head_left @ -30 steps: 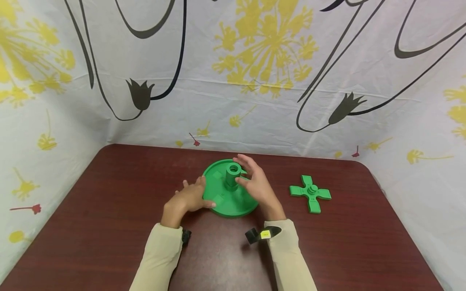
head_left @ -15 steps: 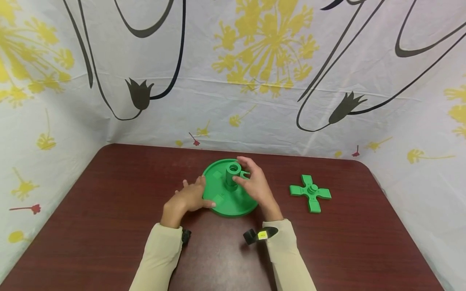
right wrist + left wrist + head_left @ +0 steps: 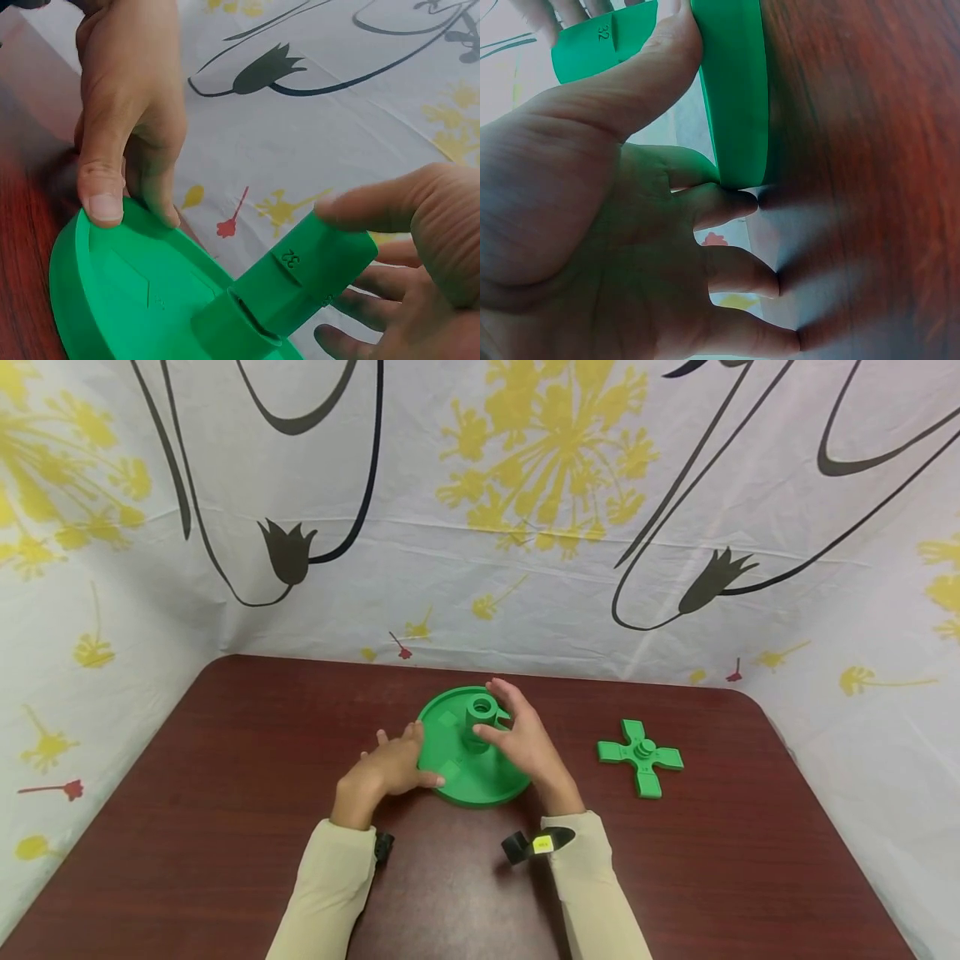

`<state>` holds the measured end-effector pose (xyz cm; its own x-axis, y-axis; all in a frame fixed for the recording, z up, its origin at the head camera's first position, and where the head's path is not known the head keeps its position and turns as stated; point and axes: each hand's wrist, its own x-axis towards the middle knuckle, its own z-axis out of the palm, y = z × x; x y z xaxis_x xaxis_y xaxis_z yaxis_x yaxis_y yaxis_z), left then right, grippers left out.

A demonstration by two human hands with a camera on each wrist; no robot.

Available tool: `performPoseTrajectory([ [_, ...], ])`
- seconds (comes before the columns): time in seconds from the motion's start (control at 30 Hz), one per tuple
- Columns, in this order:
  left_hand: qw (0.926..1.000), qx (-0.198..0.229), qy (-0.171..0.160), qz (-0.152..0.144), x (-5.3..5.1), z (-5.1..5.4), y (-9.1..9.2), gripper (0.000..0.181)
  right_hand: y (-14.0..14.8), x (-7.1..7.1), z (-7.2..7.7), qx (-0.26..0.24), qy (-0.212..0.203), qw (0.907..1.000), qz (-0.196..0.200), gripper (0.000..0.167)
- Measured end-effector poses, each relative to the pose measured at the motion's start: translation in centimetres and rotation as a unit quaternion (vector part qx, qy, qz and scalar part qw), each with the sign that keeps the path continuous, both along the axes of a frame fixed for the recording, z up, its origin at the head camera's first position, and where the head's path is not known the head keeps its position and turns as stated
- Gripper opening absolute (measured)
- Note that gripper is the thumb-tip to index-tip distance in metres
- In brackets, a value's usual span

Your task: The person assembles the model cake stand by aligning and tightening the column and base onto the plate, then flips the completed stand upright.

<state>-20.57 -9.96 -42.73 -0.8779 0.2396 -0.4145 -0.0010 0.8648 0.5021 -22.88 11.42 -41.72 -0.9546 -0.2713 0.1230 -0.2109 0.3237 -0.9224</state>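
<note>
A round green base (image 3: 483, 792) lies on the table with an upright green cylinder (image 3: 481, 710) at its middle. My left hand (image 3: 384, 770) grips the base's left rim, thumb over the near edge; in the left wrist view the thumb (image 3: 671, 56) presses beside the rim (image 3: 739, 97), other fingers spread along the table. My right hand (image 3: 528, 739) is curved around the cylinder, thumb on its near side and fingers behind. The right wrist view shows the thumb (image 3: 375, 206) on the top edge of the cylinder piece (image 3: 300, 270), marked 32, above a wider collar (image 3: 232, 330).
A green cross-shaped piece (image 3: 643, 777) with a round stub at its centre lies to the right of the base. The dark red table (image 3: 187, 827) ends at the back against a patterned white cloth (image 3: 360, 552). Dark devices are strapped to both wrists.
My right thumb has slid a little left across the cylinder's near side, and the fingers behind have shifted slightly. The left hand, base and cross-shaped piece have stayed in place.
</note>
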Motion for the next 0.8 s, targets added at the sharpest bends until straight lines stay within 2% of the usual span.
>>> performPoseTrajectory([
  [0.2, 1.0, 0.0, -0.001, 0.001, 0.0, 0.02, 0.01, 0.099, 0.14, -0.08, -0.23, -0.023, -0.004, 0.9995, 0.023, 0.06],
  [0.37, 1.0, 0.002, 0.002, 0.0, -0.03, -0.01, 0.01, 0.099, 0.03, -0.14, -0.37, -0.034, 0.003, 0.9994, 0.005, 0.057],
  [0.8, 1.0, -0.002, 0.0, -0.003, -0.07, 0.01, 0.0, 0.1, -0.15, -0.05, -0.73, 0.039, 0.013, 0.9979, -0.05, 0.056],
])
